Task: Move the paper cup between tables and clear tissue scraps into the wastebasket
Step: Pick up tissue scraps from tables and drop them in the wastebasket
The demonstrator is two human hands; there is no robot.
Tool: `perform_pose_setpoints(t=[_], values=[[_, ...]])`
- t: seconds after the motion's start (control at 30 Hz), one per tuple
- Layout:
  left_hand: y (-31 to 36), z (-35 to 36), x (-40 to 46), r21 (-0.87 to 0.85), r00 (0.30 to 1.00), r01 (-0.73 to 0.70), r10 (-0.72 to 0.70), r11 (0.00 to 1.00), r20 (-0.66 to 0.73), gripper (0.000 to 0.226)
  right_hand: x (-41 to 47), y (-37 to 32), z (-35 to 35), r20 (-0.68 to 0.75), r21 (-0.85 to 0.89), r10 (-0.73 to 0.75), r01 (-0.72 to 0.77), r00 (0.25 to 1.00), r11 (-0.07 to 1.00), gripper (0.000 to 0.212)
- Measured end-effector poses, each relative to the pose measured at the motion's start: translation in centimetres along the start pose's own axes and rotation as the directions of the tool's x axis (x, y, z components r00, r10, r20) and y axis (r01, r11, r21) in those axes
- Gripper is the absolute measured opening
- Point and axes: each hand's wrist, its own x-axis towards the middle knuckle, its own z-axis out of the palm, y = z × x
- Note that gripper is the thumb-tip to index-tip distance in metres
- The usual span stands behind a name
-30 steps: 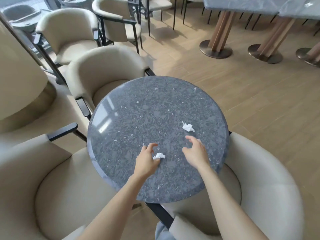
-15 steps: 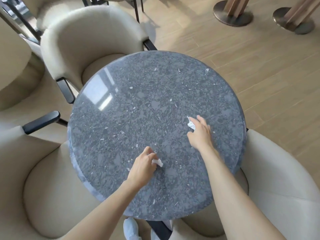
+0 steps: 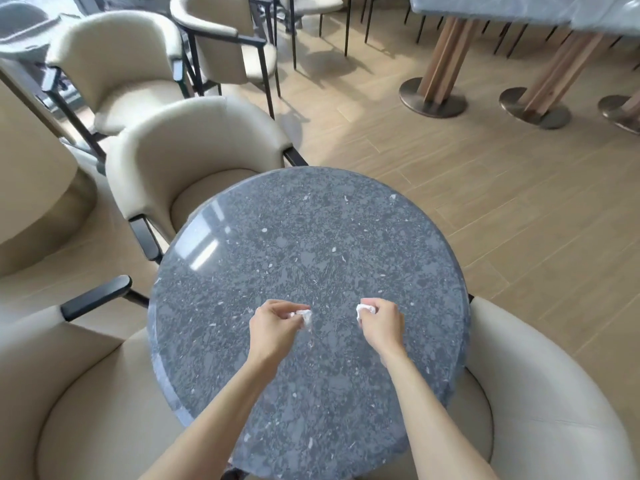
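The scrap-clearing step looks to be in hand: the left hand (image 3: 273, 327) pinches one crumpled white tissue scrap (image 3: 304, 316) and the right hand (image 3: 381, 323) pinches another tissue wad (image 3: 363, 310), both over the round, glossy speckled-grey stone table (image 3: 311, 237). Next, I judge, both soft wads must be carried to a wastebasket, which is not in view; nor is the paper cup.

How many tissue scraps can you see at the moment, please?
2: one tissue scrap pinched in the left hand, another in the right hand. Fingers may hide more.
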Motion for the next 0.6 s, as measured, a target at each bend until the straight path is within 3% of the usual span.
perform_pose_setpoints(t=[0.07,0.17,0.27,0.4,0.5,0.6], values=[[3.7,-0.8,-0.4,-0.110,0.999,-0.044,0.045,0.993,0.003,0.039,-0.9,-3.0,-1.8,-0.044,0.167,-0.011,0.018,0.999,0.986,0.019],[9.3,-2.2,-1.8,-0.262,0.987,-0.154,0.162,0.953,0.007,0.027,-3.1,-8.0,-5.3,-0.124,0.342,-0.133,0.168,0.983,0.925,0.015],[14.7,-3.9,-3.8,-0.330,0.948,-0.315,0.310,0.890,-0.068,0.013,-5.7,-12.7,-9.1,-0.217,0.449,-0.256,0.329,0.942,0.831,0.014],[20.7,-6.9,-7.7,-0.473,0.868,-0.477,0.480,0.741,-0.124,0.017,-10.4,-17.6,-14.1,-0.305,0.612,-0.352,0.465,0.885,0.640,0.011],[23.9,-9.8,-11.3,-0.518,0.796,-0.570,0.584,0.637,-0.157,0.015,-15.1,-19.9,-16.6,-0.386,0.668,-0.390,0.545,0.836,0.507,0.014],[24.3,-12.6,-14.7,-0.518,0.746,-0.615,0.651,0.594,-0.139,0.012,-20.0,-20.3,-17.1,-0.445,0.646,-0.390,0.591,0.806,0.483,0.014]])
